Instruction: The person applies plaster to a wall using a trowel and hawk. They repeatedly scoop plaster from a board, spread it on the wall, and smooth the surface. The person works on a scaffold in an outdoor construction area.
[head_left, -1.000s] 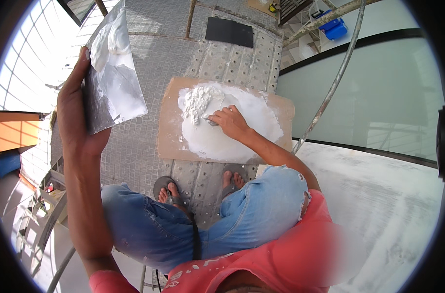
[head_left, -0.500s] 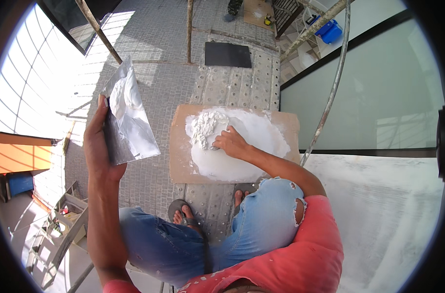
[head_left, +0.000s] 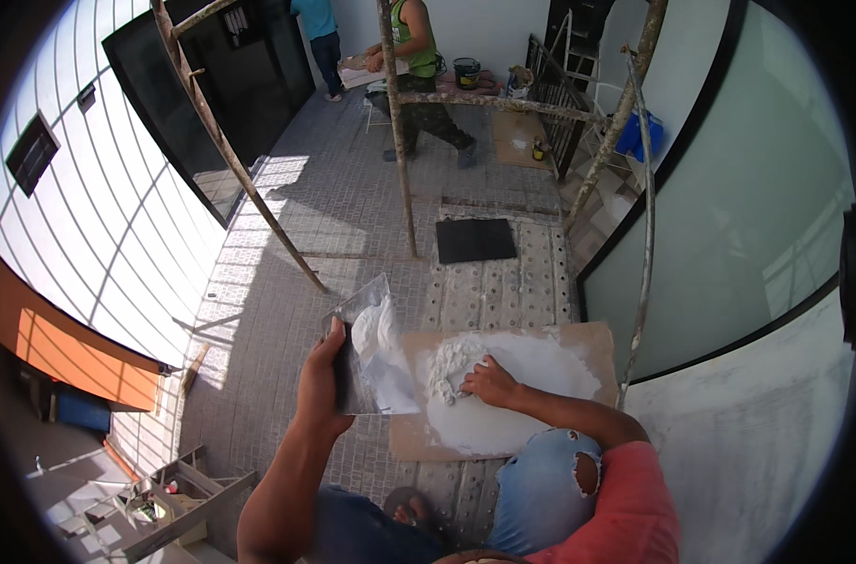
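Observation:
My left hand (head_left: 321,368) is closed around the edge of a shiny flat metal plate (head_left: 369,402), raised and tilted beside the cardboard. Thick white putty (head_left: 379,331) clings to the plate's face. My right hand (head_left: 492,383) reaches down to a lumpy heap of white putty (head_left: 444,362), its fingers curled at the heap's right edge. Whatever those fingers hold is hidden. A smooth white layer (head_left: 550,371) spreads around the heap over the sheet of cardboard (head_left: 407,440), which lies in front of my knees.
Perforated metal planks (head_left: 498,291) lie under the cardboard, with a black mat (head_left: 476,241) beyond. Scaffold pipes (head_left: 397,141) stand ahead and at right, beside a large glass panel (head_left: 719,235). At the back are a person in green (head_left: 415,38) and another in blue (head_left: 320,19).
The view has tilted up, showing the two people at the back. My left hand and the plate have come closer to the cardboard. My right hand stays at the heap.

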The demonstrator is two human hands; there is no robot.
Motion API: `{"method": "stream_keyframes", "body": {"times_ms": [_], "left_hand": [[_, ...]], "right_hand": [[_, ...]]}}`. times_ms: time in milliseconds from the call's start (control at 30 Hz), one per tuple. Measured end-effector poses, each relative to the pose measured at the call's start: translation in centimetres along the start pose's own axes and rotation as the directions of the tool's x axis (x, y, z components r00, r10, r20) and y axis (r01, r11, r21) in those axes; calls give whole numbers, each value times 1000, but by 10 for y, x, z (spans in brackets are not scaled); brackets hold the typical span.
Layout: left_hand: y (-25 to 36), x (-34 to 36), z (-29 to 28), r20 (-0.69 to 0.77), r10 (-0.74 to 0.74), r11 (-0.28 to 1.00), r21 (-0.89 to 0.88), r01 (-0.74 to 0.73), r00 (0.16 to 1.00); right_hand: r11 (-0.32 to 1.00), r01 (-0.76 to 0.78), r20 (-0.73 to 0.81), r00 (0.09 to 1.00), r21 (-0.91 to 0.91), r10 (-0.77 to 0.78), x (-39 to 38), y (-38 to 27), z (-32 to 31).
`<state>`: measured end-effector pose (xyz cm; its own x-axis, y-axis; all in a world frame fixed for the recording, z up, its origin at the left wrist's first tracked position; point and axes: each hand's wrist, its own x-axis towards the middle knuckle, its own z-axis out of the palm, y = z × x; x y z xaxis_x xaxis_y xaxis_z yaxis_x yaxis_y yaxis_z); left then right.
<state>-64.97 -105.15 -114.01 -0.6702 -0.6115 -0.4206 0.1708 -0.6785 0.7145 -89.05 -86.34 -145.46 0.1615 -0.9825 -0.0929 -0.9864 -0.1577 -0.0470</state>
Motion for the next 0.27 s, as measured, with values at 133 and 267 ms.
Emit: {"method": "stream_keyframes", "body": {"times_ms": [133, 267], "left_hand": [[4, -5, 0, -8, -5, 1000, 27, 5, 1000], [4, -10, 2, 3, 26, 999, -23, -26, 1000]], "right_hand": [[997, -77, -54, 996, -5, 77, 3, -3, 8], [997, -42, -18, 999, 64, 43, -20, -17, 28]]}}
